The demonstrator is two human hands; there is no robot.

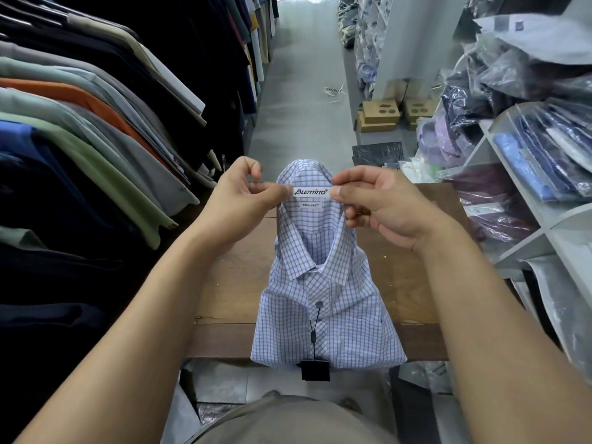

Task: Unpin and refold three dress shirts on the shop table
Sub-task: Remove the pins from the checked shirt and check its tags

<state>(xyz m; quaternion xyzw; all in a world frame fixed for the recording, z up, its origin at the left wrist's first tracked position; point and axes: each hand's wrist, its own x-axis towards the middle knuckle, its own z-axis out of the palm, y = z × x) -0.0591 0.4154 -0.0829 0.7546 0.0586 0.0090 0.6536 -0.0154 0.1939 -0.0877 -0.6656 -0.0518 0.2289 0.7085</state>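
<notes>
A rack of hanging garments is seen along the left side, and white shelves stacked with plastic-bagged shirts are seen on the right. Cardboard boxes are set on the grey floor beyond. Nothing is placed between the hands and the work.

A folded checked dress shirt is laid front-up on the brown wooden table. Its long axis is run straight away from the person, with the collar at the far end and the folded lower edge hung just over the near table edge. A black tag is hung on a cord from the placket.

Both forearms are stretched forward. The collar band is pinched by the left hand just left of the brand label, and by the right hand just right of it, between thumb and forefinger, the other fingers being curled.
</notes>
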